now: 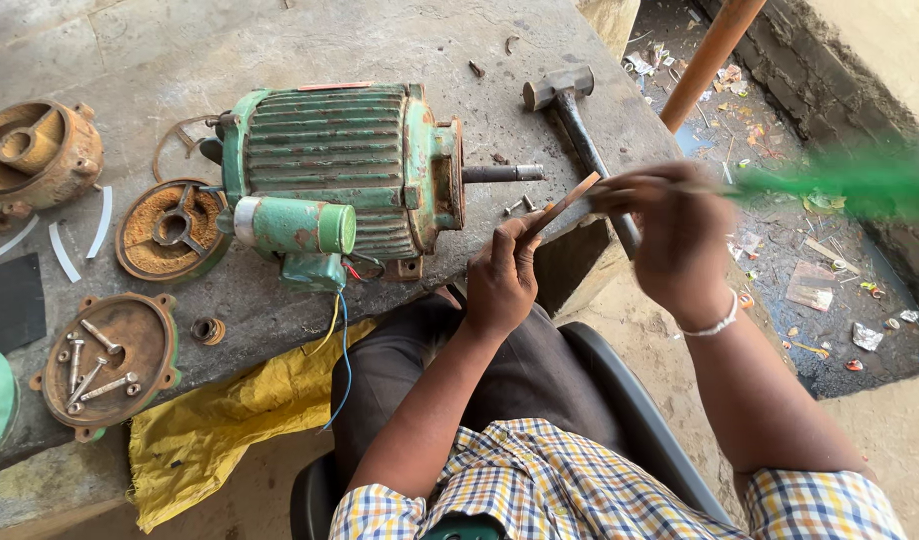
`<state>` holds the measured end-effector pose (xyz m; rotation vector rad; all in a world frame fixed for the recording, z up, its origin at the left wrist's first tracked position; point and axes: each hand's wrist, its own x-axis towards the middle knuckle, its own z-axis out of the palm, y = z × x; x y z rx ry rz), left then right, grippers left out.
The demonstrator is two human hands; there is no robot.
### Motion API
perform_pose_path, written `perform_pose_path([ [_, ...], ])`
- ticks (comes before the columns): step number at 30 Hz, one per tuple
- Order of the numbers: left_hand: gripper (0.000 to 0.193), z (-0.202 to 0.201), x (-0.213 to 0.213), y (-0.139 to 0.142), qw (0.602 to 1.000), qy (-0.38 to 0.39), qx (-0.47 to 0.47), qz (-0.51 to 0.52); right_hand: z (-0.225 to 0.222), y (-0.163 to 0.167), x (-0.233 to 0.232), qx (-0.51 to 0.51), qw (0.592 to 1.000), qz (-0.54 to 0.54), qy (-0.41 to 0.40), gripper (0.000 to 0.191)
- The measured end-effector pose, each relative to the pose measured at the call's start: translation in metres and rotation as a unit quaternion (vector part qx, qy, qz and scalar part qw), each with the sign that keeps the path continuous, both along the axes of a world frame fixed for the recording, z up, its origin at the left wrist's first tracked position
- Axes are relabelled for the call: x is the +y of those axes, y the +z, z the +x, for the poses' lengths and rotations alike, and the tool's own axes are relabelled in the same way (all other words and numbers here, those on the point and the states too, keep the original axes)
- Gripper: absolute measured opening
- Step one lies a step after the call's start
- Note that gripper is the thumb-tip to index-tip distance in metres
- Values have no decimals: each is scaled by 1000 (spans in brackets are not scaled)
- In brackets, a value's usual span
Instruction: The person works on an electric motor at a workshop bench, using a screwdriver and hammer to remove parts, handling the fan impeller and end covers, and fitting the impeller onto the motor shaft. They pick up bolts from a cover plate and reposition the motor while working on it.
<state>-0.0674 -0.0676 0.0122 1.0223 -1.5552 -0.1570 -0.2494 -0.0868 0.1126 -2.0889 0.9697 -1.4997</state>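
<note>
Head view: we pinch a thin flat strip [563,205] in our left hand [502,280] fingertips, while our right hand [670,235] grips a blurred green-handled tool [840,180] against its tip.

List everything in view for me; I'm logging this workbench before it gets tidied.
Electric motor: one, green and rusty, middle of the concrete bench, shaft pointing right.
Hammer: one, dark, right of the shaft.
End covers: two, rusty, bench left; the upper beside the motor, the lower holding loose bolts.
Round housing: one, rusty, far left.
Yellow sheet: one, hanging under the bench edge.
Wires: yellow and blue, dangling from the motor.
Thin strip: one, brownish, held in the left hand.
Green tool: one, blurred, in the right hand.
Left hand: gripping the strip.
Right hand: gripping the tool, bracelet on wrist.
</note>
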Motion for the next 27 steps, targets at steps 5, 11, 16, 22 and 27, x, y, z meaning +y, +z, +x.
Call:
perform_pose_path([
  [5, 16, 0, -1, -1, 1000, -1, 9, 12, 1, -1, 1, -59, 998, -17, 28, 22],
  [11, 16, 1, -2, -1, 1000, -2, 9, 7, 1, 0, 0, -2, 996, -85, -9, 18],
  [16, 15, 2, -1, 0, 1000, 2, 5, 24, 1, -9, -4, -161, 981, 59, 85, 22],
  [22, 15, 2, -1, -2, 1000, 8, 8, 2, 1, -24, -8, -183, 974, 77, 108, 21],
  [27, 16, 2, -1, -4, 1000, 22, 5, 3, -2, -25, -9, -173, 978, 49, 109, 22],
])
